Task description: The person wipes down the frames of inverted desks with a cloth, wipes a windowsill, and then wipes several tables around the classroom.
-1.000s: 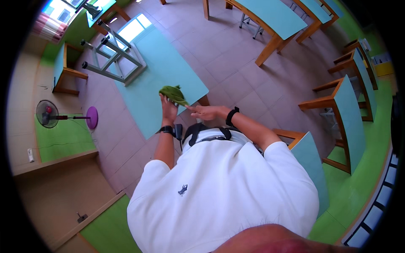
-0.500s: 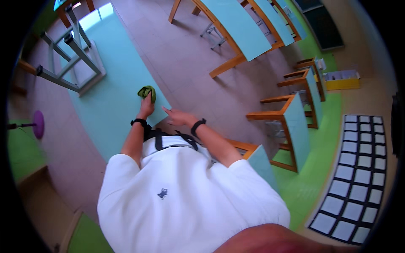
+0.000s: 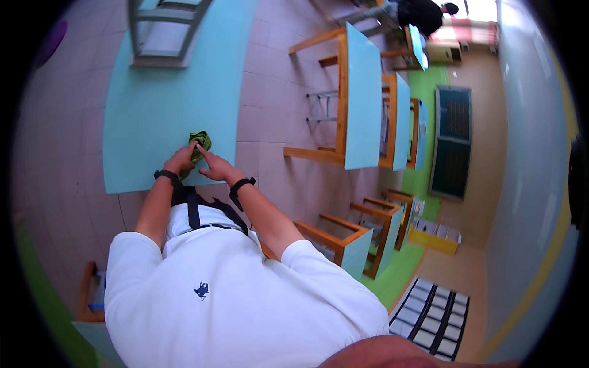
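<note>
A crumpled green cloth [image 3: 199, 140] is over the near end of a long pale-blue table [image 3: 144, 126]. My left hand [image 3: 180, 161] is closed on it from the left, and a fold of it hangs down beside the fingers. From the right, my right hand [image 3: 218, 167] reaches to the cloth, its index finger stretched to the cloth's edge and its fingers apart. Parts of the cloth are hidden behind both hands. Dark bands circle both wrists.
An upturned grey stool [image 3: 161, 61] rests on the table's far part. To the right stand more wood-framed blue tables [image 3: 364, 101] and smaller desks [image 3: 354, 250]. A yellow box [image 3: 434, 238] is near the wall. At the far right, another person [image 3: 420, 15] wears dark clothing.
The view has turned, so the table and stool appear shifted. My right hand has come from beside the table's edge up to the cloth; my left hand keeps its hold.
</note>
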The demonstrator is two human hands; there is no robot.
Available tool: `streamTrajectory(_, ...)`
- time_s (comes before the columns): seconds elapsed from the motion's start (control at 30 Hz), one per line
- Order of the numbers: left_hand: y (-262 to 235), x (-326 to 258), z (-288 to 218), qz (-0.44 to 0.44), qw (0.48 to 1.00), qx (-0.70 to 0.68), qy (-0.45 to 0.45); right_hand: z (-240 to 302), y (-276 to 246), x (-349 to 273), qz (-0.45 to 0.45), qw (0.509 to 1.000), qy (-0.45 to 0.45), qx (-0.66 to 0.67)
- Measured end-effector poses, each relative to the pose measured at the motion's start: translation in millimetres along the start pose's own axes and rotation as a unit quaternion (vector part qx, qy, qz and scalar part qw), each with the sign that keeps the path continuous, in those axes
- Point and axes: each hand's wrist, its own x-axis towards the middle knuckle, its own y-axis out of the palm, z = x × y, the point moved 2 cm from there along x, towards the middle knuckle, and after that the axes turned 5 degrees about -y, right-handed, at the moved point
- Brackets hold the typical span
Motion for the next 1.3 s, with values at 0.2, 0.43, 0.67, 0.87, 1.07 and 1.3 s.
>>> streamTrajectory(0.2,-6,-76,48,-0.295,0.951,-0.091,-0.028,55,50,48,0.024,0.989,-0.076,-0.128)
streamTrajectory(0.43,8,-128,53,-0.360,0.922,-0.134,-0.041,92,53,51,0.019,0.905,-0.296,-0.304)
streamTrajectory(0.67,30,-80,3,-0.502,0.860,-0.079,-0.043,20,17,26,-0.004,0.935,-0.197,-0.293)
streamTrajectory(0.87,92,-11,-70,-0.476,0.877,0.021,-0.059,-74,-37,-19,-0.050,0.986,-0.115,-0.109)
streamTrajectory(1.07,139,25,-138,-0.486,0.864,0.122,-0.046,-166,-45,-69,-0.010,0.993,-0.031,-0.116)
streamTrajectory(1.3,127,22,-139,-0.397,0.884,0.194,-0.151,-165,-69,-74,-0.027,0.989,-0.026,-0.143)
